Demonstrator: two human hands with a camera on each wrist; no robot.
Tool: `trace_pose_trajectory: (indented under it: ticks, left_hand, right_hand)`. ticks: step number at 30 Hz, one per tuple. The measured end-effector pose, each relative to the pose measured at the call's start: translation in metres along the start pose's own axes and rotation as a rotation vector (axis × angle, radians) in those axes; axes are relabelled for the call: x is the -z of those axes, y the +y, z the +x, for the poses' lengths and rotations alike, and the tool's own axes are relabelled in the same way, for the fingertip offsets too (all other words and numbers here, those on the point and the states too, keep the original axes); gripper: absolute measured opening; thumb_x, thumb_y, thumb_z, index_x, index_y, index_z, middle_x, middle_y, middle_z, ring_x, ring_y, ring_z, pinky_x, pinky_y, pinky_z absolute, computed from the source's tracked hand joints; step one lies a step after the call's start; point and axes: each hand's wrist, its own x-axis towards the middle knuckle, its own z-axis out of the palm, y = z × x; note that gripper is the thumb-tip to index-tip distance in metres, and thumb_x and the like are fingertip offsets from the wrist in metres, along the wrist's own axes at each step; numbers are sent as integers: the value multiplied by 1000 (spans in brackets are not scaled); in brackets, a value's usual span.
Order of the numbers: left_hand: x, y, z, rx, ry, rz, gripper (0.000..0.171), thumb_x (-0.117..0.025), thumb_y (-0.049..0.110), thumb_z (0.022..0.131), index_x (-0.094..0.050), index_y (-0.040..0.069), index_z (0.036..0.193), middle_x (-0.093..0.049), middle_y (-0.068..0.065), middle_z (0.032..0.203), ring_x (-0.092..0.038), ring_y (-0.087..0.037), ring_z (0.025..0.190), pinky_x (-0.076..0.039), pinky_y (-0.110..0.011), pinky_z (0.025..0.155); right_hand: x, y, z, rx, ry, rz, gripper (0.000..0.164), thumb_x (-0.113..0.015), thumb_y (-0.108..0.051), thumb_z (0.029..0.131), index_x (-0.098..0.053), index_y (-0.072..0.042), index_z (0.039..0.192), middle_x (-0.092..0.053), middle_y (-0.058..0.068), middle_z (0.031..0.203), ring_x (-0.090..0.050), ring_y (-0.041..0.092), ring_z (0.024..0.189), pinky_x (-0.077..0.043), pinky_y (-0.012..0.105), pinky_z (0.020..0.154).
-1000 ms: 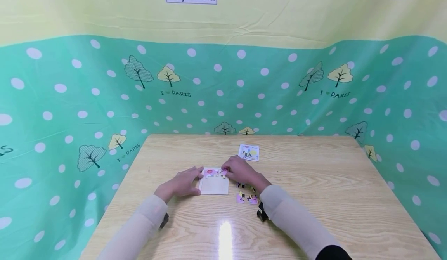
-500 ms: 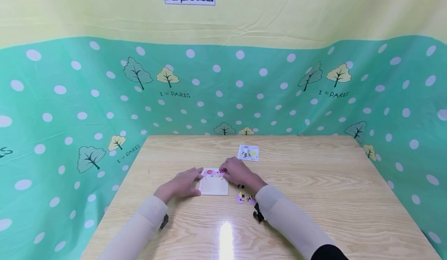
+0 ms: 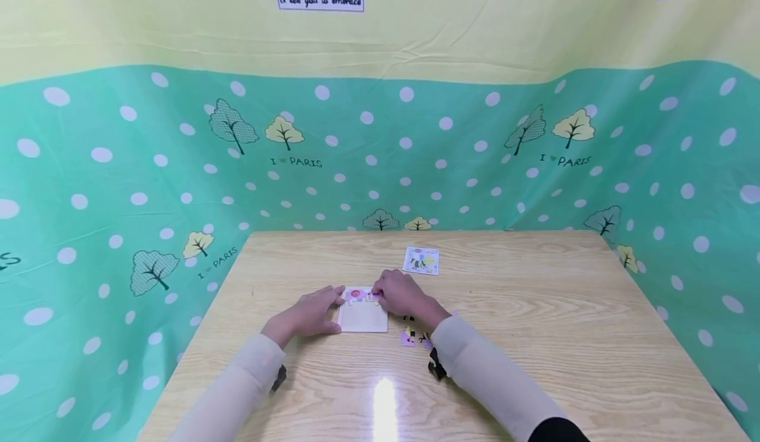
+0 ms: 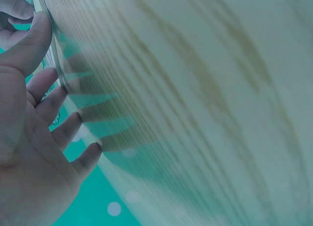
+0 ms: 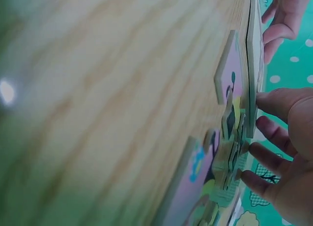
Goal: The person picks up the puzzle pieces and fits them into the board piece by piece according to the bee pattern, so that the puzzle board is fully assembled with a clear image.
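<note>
A pale, shallow puzzle tray lies on the table in the head view. Along its far edge sits a row of pink puzzle pieces. My left hand rests at the tray's left side, fingers spread, thumb near the front corner. At the far right corner, my right hand pinches a pink piece against the row; its fingers mostly cover that piece. In the right wrist view, the thumb touches the tray's edge. Loose puzzle pieces lie right of the tray, partly hidden by the right arm.
A card with a bee picture lies behind the tray. Several loose pieces, including a pink one, stand close under the right hand. The wooden table meets a green dotted cloth at the back and sides.
The right hand has shifted slightly left along the tray's far right corner, and its forearm now covers more of the loose pieces. The left hand stays at the tray's side.
</note>
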Motion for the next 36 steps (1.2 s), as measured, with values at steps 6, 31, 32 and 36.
trace_pose_trajectory:
  ticks: [6,31,32,36]
  left_hand:
    - [-1,0,1,-2,6,17,60,-80,39,86,-61,12,136,-38,-8,165,-32,-41,153,-28,-65,122]
    - [-1,0,-2,-9,7,2,63,-80,40,86,-59,10,138,-37,-10,165,-31,-43,152,-28,-66,121]
    - [-1,0,-2,-9,7,3,63,-80,40,86,-59,10,138,-37,-10,165,-31,-43,152,-28,-66,121]
    - [0,1,-2,-12,6,3,63,-80,41,86,-59,10,138,-37,-10,165,-31,-43,152,-28,-65,122]
  right_hand:
    - [0,1,-6,23,-43,-45,31,-58,-28,104,-69,-24,133,-65,0,123,-59,19,109,-54,38,93]
    - [19,14,-54,32,-13,0,35,-61,-22,98,-68,-18,132,-67,4,132,-55,27,131,-47,48,111]
    - [19,15,-56,26,-15,8,36,-61,-22,97,-68,-17,132,-66,4,133,-55,27,131,-47,48,111]
    - [17,17,-63,18,-19,32,35,-64,-20,95,-70,-16,129,-67,5,131,-55,29,129,-48,50,109]
